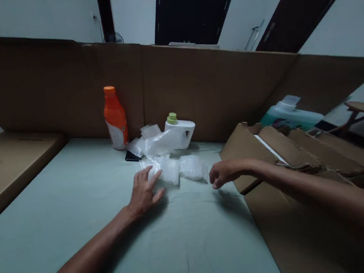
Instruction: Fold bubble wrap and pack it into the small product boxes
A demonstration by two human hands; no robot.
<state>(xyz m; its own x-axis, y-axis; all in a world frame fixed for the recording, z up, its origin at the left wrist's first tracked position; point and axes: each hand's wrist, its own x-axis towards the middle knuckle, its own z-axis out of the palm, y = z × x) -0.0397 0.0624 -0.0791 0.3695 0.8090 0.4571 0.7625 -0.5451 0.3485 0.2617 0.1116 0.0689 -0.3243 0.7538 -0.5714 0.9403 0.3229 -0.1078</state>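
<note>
My left hand [145, 191] is open, its fingers spread, with the fingertips at the front of a bundle of clear bubble wrap [169, 170]. To the right of that bundle lies a second piece of bubble wrap [191, 166]. Close by its right edge is my right hand [221, 173], with its fingers curled closed. What those fingers hold, if anything, is hidden. Behind the two pieces sits a loose heap of bubble wrap [159, 143], partly covering a white jug with a green cap [186, 132] and a dark phone-like object [131, 157].
An orange bottle [115, 119] stands at the back against a cardboard wall [194, 84]. A flat cardboard box [17, 156] lies left. At right, a cardboard box with raised flaps [248, 149] borders the pale green surface [146, 260]; a teal container [291, 115] is behind it.
</note>
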